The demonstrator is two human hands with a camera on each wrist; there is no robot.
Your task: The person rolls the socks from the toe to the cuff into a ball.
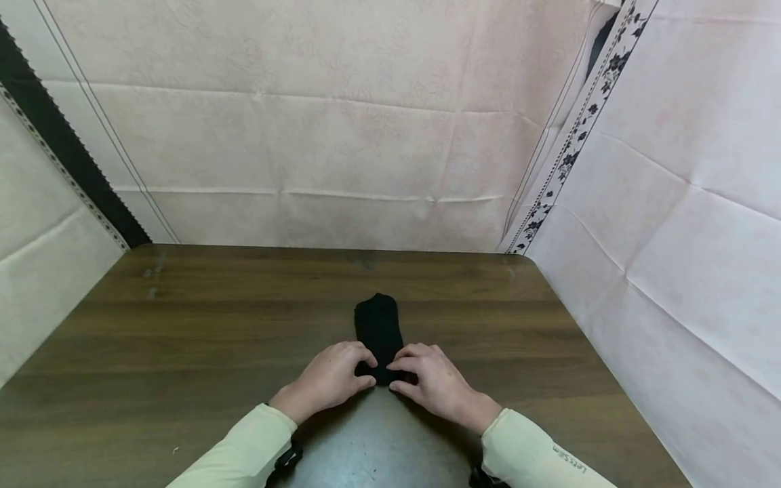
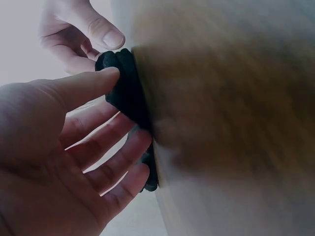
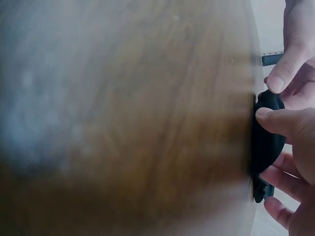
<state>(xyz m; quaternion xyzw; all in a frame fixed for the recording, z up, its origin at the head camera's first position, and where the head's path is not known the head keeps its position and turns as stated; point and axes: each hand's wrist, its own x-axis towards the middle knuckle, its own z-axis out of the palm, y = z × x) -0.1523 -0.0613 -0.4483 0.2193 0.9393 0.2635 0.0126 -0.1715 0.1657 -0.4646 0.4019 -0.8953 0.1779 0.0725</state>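
Note:
A black sock, looking folded into layers, lies lengthwise on the wooden table with its rounded end pointing away from me. At its near end, my left hand pinches the left corner between thumb and fingers. Opposite it, my right hand grips the right corner the same way, thumbs a short gap apart. In the left wrist view the thick, layered edge of the sock shows under the thumb. The right wrist view has the thumb pressing on the bulging near end of the sock.
The brown wooden table reaches back to a pale cloth wall. Another cloth wall with a floral border runs along the right side, and one along the left. A tiny pale scrap lies at the front left.

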